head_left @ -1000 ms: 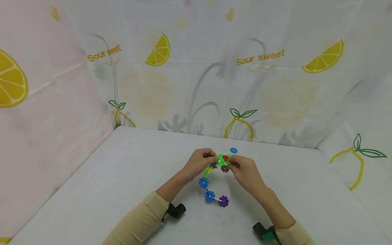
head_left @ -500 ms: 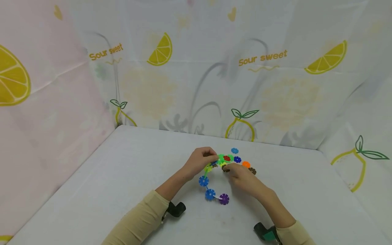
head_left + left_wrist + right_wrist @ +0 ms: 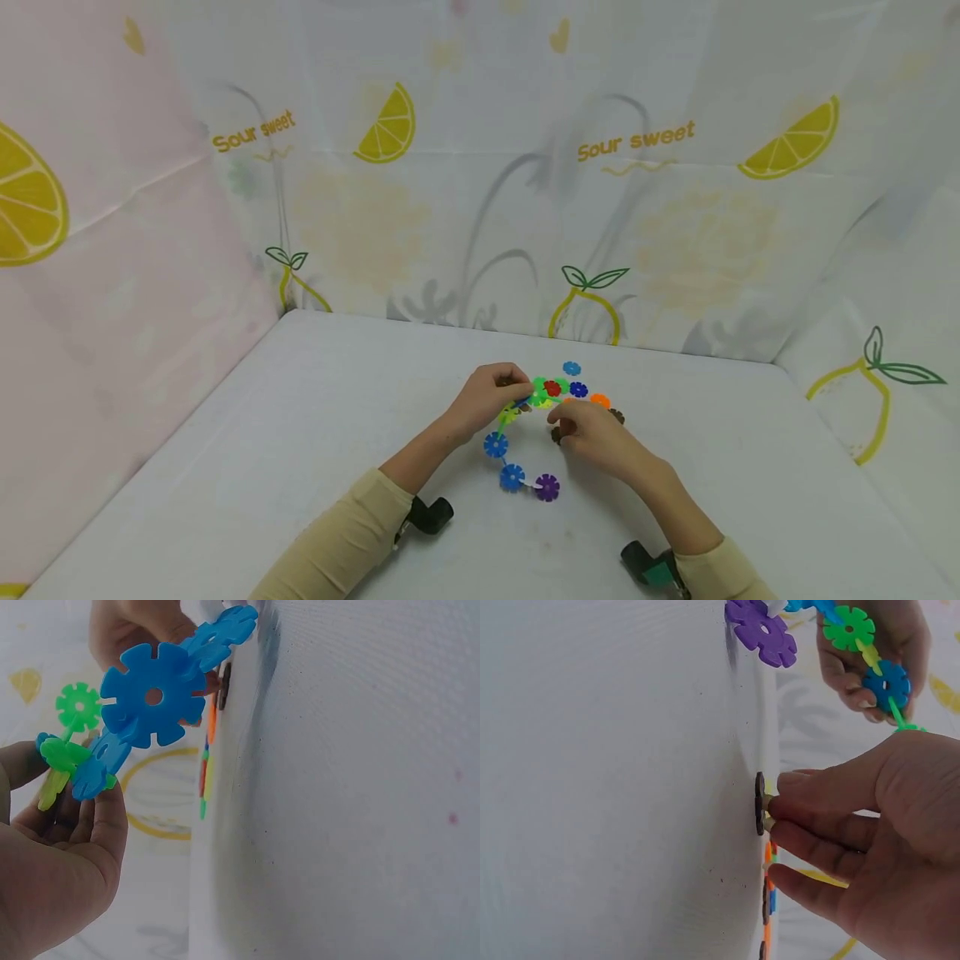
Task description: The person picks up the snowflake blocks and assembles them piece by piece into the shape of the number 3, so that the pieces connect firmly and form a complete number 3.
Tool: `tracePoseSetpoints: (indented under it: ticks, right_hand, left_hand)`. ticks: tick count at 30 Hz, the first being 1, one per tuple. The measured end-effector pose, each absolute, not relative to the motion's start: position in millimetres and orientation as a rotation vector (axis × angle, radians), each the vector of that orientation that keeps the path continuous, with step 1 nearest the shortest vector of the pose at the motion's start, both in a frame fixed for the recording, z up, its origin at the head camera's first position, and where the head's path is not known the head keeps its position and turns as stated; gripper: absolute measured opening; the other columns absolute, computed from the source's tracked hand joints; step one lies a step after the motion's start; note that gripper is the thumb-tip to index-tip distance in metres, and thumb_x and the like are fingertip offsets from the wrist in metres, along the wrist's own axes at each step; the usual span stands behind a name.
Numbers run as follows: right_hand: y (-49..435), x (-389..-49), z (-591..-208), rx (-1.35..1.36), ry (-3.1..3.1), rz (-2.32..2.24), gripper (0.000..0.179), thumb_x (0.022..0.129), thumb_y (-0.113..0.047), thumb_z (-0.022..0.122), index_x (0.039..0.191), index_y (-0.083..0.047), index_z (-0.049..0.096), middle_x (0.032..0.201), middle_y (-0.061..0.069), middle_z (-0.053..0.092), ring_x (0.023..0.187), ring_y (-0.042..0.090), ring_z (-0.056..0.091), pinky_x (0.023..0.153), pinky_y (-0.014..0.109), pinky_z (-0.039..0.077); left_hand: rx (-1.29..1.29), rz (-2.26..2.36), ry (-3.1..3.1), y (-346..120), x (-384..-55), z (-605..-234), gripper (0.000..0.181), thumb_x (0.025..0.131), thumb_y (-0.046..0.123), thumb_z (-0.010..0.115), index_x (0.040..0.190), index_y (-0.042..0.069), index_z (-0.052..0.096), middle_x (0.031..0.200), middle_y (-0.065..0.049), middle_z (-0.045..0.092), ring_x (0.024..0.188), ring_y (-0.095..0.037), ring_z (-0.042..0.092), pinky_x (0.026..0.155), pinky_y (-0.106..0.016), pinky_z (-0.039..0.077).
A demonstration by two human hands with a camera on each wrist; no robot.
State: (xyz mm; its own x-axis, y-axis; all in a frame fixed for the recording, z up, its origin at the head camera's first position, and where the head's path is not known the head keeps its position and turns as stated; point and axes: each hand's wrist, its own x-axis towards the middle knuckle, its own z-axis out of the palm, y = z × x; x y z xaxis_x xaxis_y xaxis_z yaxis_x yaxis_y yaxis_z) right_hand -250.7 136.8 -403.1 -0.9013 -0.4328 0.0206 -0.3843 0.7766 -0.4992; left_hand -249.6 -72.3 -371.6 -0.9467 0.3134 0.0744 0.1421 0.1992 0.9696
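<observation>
My left hand (image 3: 486, 402) pinches one part of a chain of slotted snowflake discs, whose blue disc (image 3: 133, 701) shows large in the left wrist view. From the fingers the chain hangs toward me through blue discs (image 3: 496, 445) to a purple disc (image 3: 547, 487) at its end. A green disc (image 3: 78, 706) of the chain sticks out beyond the left fingers. My right hand (image 3: 606, 437) is low over the table, with its fingertips at a brown disc (image 3: 760, 804) lying flat. Those fingers are fairly straight, the thumb beside the index finger.
Loose discs lie behind the hands: a red disc (image 3: 552, 388), a dark blue disc (image 3: 578, 389), an orange disc (image 3: 600, 402) and a light blue disc (image 3: 572, 367) farthest back. Another brown disc (image 3: 617, 416) shows past the right hand. Printed cloth walls (image 3: 480, 208) enclose the white table (image 3: 360, 375).
My right hand has left the chain's green end and come down onto the brown disc, which has shifted slightly toward me. The left hand keeps its hold, nearly still.
</observation>
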Motion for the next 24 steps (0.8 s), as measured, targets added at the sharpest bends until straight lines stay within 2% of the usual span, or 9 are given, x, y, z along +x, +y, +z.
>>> tracePoseSetpoints:
  ticks: [2, 4, 8, 11, 21, 24]
  right_hand:
    - [136.8, -250.7, -403.9, -0.676, 2.878, -0.745, 0.028, 0.084, 0.009, 0.065, 0.107, -0.007, 0.072, 0.081, 0.000, 0.061, 0.077, 0.014, 0.052, 0.074, 0.029, 0.051]
    - [136.8, -250.0, -404.9, -0.670, 2.884, -0.743, 0.031, 0.083, 0.010, 0.066, 0.108, -0.007, 0.071, 0.082, 0.000, 0.060, 0.077, 0.014, 0.052, 0.072, 0.028, 0.051]
    - [136.5, -248.5, -406.4, -0.650, 2.894, -0.763, 0.035, 0.081, 0.012, 0.066, 0.109, -0.009, 0.070, 0.098, 0.004, 0.062, 0.090, 0.019, 0.058, 0.079, 0.035, 0.056]
    - [136.8, -248.2, -407.1, -0.634, 2.889, -0.769, 0.035, 0.081, 0.012, 0.066, 0.108, -0.010, 0.070, 0.101, 0.005, 0.063, 0.094, 0.020, 0.059, 0.081, 0.038, 0.057]
    - [139.7, -249.5, -404.0, -0.600, 2.859, -0.766, 0.026, 0.078, 0.009, 0.071, 0.097, -0.009, 0.071, 0.089, 0.002, 0.061, 0.083, 0.017, 0.055, 0.074, 0.032, 0.053]
    - [140.8, -251.3, -402.4, -0.573, 2.870, -0.788, 0.018, 0.079, 0.006, 0.073, 0.089, -0.009, 0.072, 0.081, 0.001, 0.061, 0.078, 0.016, 0.054, 0.070, 0.030, 0.050]
  left_hand:
    - [0.442, 1.848, 2.323, -72.5, -249.9, -372.2, 0.017, 0.097, 0.014, 0.062, 0.100, -0.001, 0.068, 0.091, -0.011, 0.069, 0.078, -0.013, 0.066, 0.078, -0.025, 0.053]
    - [0.436, 1.845, 2.326, -72.1, -252.9, -375.8, 0.017, 0.097, 0.013, 0.061, 0.100, -0.001, 0.068, 0.091, -0.012, 0.069, 0.078, -0.014, 0.066, 0.078, -0.026, 0.054]
    - [0.430, 1.847, 2.334, -71.3, -262.7, -389.0, 0.016, 0.098, 0.017, 0.062, 0.101, 0.002, 0.069, 0.092, -0.011, 0.070, 0.078, -0.012, 0.065, 0.077, -0.026, 0.054]
    - [0.446, 1.849, 2.341, -71.5, -268.0, -397.2, 0.018, 0.097, 0.022, 0.063, 0.101, 0.005, 0.069, 0.093, -0.009, 0.070, 0.078, -0.011, 0.065, 0.077, -0.026, 0.054]
    - [0.454, 1.828, 2.343, -71.6, -268.7, -397.6, 0.019, 0.097, 0.024, 0.063, 0.102, 0.007, 0.069, 0.096, -0.009, 0.070, 0.079, -0.012, 0.067, 0.077, -0.027, 0.056]
    - [0.439, 1.840, 2.331, -71.5, -269.3, -399.0, 0.021, 0.097, 0.026, 0.064, 0.105, 0.007, 0.070, 0.098, -0.009, 0.069, 0.080, -0.012, 0.068, 0.078, -0.027, 0.057]
